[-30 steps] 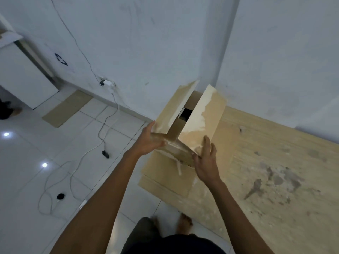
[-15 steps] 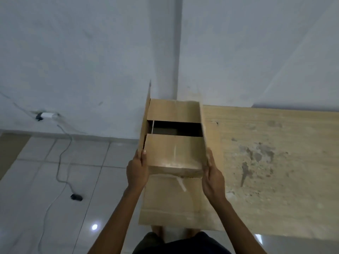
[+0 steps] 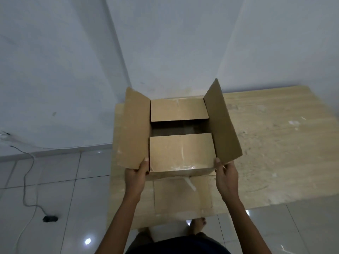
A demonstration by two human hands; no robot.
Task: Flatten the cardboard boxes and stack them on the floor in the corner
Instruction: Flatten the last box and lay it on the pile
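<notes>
I hold a brown cardboard box (image 3: 181, 153) in the air in front of me, its open end facing me. Two short flaps are folded inward with a dark gap between them. The two long flaps stand spread out to the left and right. My left hand (image 3: 136, 176) grips the near corner of the left flap. My right hand (image 3: 225, 174) grips the near corner at the right flap. Below the box a flattened cardboard piece (image 3: 183, 196) lies on a large pale wooden board (image 3: 275, 143) on the floor in the wall corner.
White walls meet in a corner straight ahead. White tiled floor (image 3: 55, 189) lies to the left, with a grey cable (image 3: 27, 180) and a black plug (image 3: 49, 219) on it. My bare feet (image 3: 199, 226) stand at the board's near edge.
The box has turned squarely toward me and its two long flaps have swung outward. My hands have shifted from the box's sides to the flaps' near corners. The view has come closer.
</notes>
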